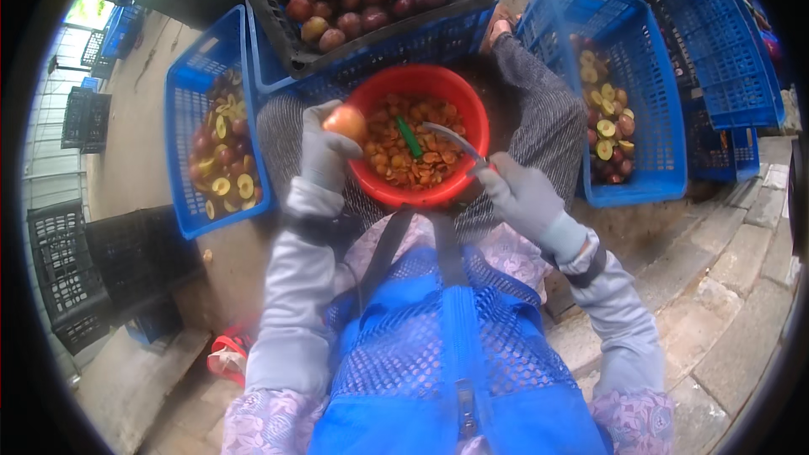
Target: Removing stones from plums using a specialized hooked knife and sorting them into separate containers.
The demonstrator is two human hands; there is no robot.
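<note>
My left hand [325, 145], in a grey glove, holds a reddish plum [345, 122] at the left rim of a red plastic basin [478, 115]. My gloved right hand [526, 197] grips a knife [452, 134] with a curved blade and a red handle, its blade over the basin's right side. Inside the basin lie many orange-brown fruit pieces [395, 170] and pits, with a green-handled tool [409, 137] on top of them. The basin sits between my legs. The blade does not touch the plum.
A black crate [303, 66] of whole plums stands beyond the basin on a blue crate. Blue crates with cut plums stand at left [174, 133] and right [675, 139]. Black crates [60, 253] are at far left, more blue crates [727, 69] at far right. Bricks [739, 328] lie at lower right.
</note>
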